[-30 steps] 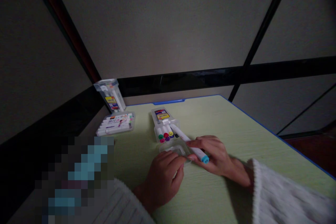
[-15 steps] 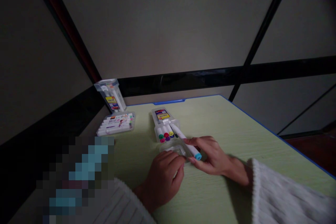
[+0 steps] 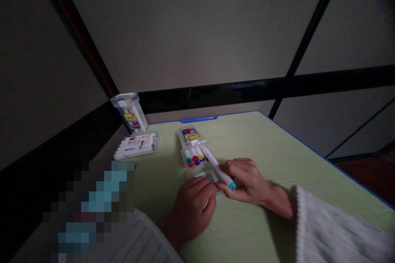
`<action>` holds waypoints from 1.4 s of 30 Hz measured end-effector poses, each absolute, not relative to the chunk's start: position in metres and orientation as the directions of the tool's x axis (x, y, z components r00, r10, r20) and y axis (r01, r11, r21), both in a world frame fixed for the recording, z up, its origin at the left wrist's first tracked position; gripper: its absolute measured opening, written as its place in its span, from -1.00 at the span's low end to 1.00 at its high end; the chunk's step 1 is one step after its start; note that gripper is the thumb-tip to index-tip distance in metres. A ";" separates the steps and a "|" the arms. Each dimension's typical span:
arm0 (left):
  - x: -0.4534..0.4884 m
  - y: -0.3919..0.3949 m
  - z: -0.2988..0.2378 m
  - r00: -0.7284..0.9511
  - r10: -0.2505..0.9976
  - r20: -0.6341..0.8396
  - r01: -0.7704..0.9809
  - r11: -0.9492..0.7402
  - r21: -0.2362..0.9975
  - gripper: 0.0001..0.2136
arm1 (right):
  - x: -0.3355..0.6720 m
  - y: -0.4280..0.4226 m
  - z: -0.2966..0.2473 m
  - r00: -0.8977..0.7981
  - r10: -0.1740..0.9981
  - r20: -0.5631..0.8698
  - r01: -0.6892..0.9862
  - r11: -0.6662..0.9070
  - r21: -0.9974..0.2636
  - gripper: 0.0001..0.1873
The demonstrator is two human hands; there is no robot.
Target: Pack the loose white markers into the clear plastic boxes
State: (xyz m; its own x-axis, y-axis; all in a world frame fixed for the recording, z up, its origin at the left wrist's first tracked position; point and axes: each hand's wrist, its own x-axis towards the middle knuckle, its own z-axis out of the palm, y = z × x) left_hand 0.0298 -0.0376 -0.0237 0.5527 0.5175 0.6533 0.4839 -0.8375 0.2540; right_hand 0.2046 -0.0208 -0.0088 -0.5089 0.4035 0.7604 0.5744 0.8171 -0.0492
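A white marker (image 3: 212, 162) with a light blue end is pinched between the thumb and fingers of my right hand (image 3: 247, 181). It slants, with its far end at the mouth of a clear plastic marker case (image 3: 189, 135) that lies on the table. Several markers with green, red, yellow, pink and purple ends show in that case's open end. The clear lid (image 3: 210, 172) hangs open toward me. My left hand (image 3: 196, 207) is curled closed at the lid's near left edge, its fingertips partly hidden.
At the back left a second clear marker case (image 3: 131, 113) stands upright. In front of it lies a flat case (image 3: 137, 146) of white markers. The pale green table (image 3: 262, 144) has a blue edge, with wall panels behind. A blurred patch covers the lower left.
My right hand has shifted very slightly, and the marker's blue end has moved a little left and away from me. My left hand and the cases look the same.
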 end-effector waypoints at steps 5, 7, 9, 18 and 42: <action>0.030 -0.037 -0.023 0.563 0.518 0.643 0.470 -0.842 0.266 -0.81 | 0.203 -0.023 -0.008 -0.538 0.380 0.752 0.594 0.804 0.019 -0.73; 0.030 -0.037 -0.023 0.560 0.520 0.644 0.466 -0.841 0.274 -0.81 | 0.204 -0.023 -0.008 -0.545 0.373 0.751 0.595 0.803 0.033 -0.70; 0.030 -0.038 -0.023 0.557 0.519 0.648 0.464 -0.842 0.275 -0.81 | 0.206 -0.023 -0.008 -0.548 0.374 0.748 0.592 0.805 0.031 -0.68; 0.029 -0.038 -0.023 0.547 0.486 0.681 0.470 -0.852 0.231 -0.81 | 0.207 -0.024 -0.009 -0.554 0.439 0.707 0.551 0.830 -0.085 -0.57; 0.031 -0.038 -0.022 0.553 0.481 0.680 0.479 -0.852 0.212 -0.79 | 0.207 -0.020 -0.008 -0.594 0.497 0.633 0.589 0.804 -0.078 -0.52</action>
